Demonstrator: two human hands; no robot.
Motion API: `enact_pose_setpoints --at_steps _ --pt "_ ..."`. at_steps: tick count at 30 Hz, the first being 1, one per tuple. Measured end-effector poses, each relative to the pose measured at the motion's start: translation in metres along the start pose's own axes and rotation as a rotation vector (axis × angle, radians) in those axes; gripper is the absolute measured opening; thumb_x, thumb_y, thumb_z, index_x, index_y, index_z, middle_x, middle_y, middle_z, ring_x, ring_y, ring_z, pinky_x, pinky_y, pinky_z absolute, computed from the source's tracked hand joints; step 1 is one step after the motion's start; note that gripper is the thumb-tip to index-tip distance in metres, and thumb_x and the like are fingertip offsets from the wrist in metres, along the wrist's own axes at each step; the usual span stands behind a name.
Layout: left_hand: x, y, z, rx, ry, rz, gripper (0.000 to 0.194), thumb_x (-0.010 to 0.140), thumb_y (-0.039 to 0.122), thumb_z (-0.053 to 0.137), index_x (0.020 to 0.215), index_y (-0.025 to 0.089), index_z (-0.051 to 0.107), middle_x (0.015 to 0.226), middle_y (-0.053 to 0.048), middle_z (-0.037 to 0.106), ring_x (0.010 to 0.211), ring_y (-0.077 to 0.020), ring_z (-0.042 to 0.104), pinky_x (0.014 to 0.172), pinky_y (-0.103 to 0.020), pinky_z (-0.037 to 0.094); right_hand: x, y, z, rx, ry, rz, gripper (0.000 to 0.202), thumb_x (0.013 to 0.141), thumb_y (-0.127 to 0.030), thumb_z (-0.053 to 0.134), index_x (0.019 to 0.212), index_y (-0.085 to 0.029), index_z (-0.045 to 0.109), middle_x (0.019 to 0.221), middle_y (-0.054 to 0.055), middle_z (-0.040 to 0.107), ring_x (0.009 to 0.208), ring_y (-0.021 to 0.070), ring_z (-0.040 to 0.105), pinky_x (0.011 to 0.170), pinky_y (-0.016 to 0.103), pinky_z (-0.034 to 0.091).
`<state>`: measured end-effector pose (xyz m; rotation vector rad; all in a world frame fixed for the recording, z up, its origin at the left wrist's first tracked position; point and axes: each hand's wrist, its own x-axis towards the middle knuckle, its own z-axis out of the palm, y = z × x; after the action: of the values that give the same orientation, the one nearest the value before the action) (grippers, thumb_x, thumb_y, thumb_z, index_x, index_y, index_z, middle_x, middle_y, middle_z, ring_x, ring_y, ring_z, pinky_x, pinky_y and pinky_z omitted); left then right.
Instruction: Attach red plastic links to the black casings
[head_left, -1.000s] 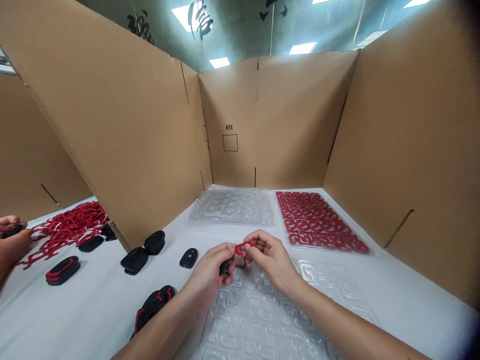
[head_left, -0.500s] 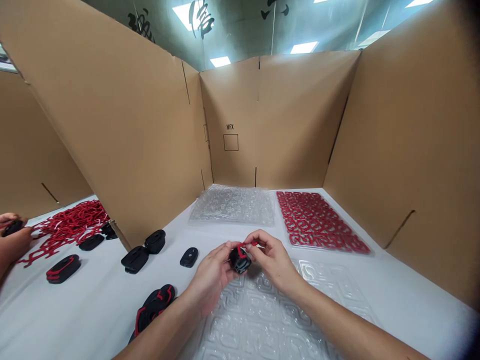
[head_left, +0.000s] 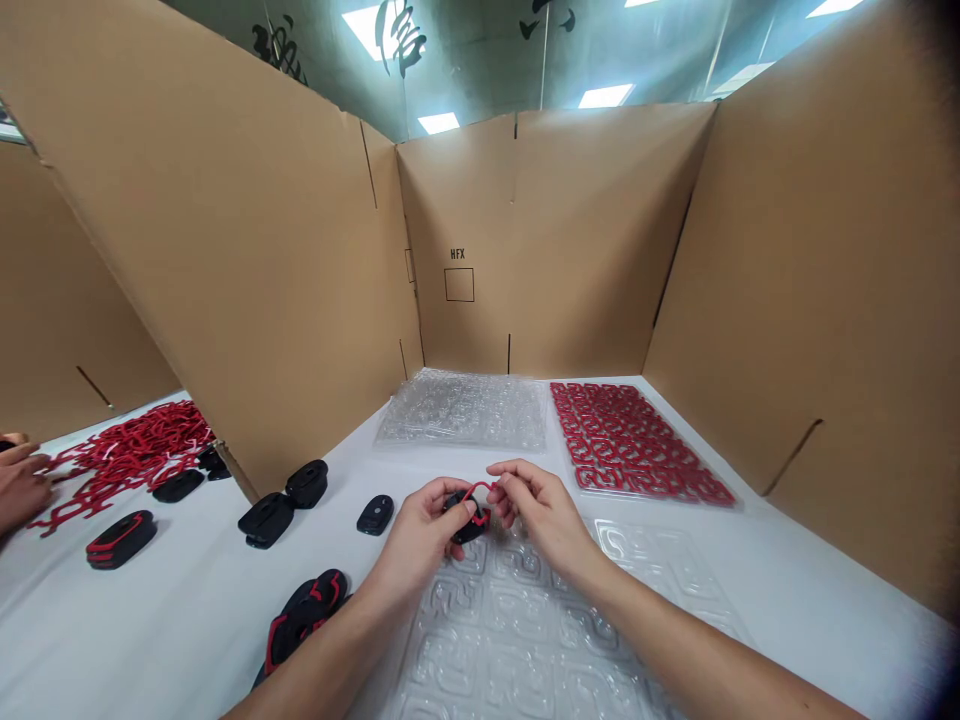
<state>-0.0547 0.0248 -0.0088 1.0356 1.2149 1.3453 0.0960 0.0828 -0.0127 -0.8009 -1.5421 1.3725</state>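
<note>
My left hand (head_left: 418, 532) is closed round a small black car key case (head_left: 471, 528), with the thumb on its upper face. From it a thin red trim strip (head_left: 480, 486) arches up, and the fingertips of my right hand (head_left: 541, 508) pinch the strip's free end. Part of the red strip lies against the case's right side; the rest of the case is hidden by my fingers. Below both hands lies a clear moulded plastic tray (head_left: 525, 640). A loose black key case (head_left: 375, 515) rests on the white table left of my left hand.
Black-and-red key cases (head_left: 300, 620) are stacked beside my left forearm. More black cases (head_left: 268, 520) lie by the cardboard partition (head_left: 300, 300). Behind are clear trays (head_left: 461, 410) and a tray of red strips (head_left: 637, 440). At far left, another person's hand (head_left: 22, 485) is near a red strip pile (head_left: 135, 445).
My left hand has turned over the case, its thumb now on top. My right hand has drawn the red strip into an arch. The other person's hand has shifted left.
</note>
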Motion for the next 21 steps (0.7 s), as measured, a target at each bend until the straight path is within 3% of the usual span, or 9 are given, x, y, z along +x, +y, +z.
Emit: enact_pose_setpoints --at_steps 6,14,21 --pt "-0.0005 -0.0008 0.0019 0.121 -0.014 0.098 0.038 0.071 0.038 0.071 0.099 0.013 0.063 0.085 -0.008 0.070 0.071 -0.0183 0.060 0.044 -0.022 0.042 0.0024 0.0012 0.0004 0.035 -0.058 -0.002 0.032 0.076 -0.048 0.068 0.076 -0.016 0.064 0.064 -0.001 0.063 0.055 0.0113 0.055 0.052 0.023 0.044" --pt "0.0011 0.0014 -0.0031 0.122 0.128 0.170 0.041 0.067 0.034 0.074 0.101 0.013 0.064 0.083 -0.007 0.070 0.074 -0.0185 0.063 0.049 -0.022 0.041 0.0037 0.0063 0.0006 0.078 -0.087 0.006 0.038 0.074 -0.052 0.069 0.087 -0.016 0.066 0.069 0.001 0.065 0.058 0.0130 0.057 0.054 0.025 0.046" --pt "-0.0001 0.0073 -0.0046 0.111 0.151 0.191 0.036 0.066 0.035 0.075 0.095 0.016 0.068 0.082 -0.005 0.071 0.073 -0.0176 0.062 0.053 -0.023 0.043 0.0030 0.0037 -0.0018 -0.028 -0.067 -0.058 0.027 0.078 -0.042 0.067 0.085 -0.017 0.068 0.068 0.000 0.062 0.059 0.0129 0.054 0.057 0.025 0.044"
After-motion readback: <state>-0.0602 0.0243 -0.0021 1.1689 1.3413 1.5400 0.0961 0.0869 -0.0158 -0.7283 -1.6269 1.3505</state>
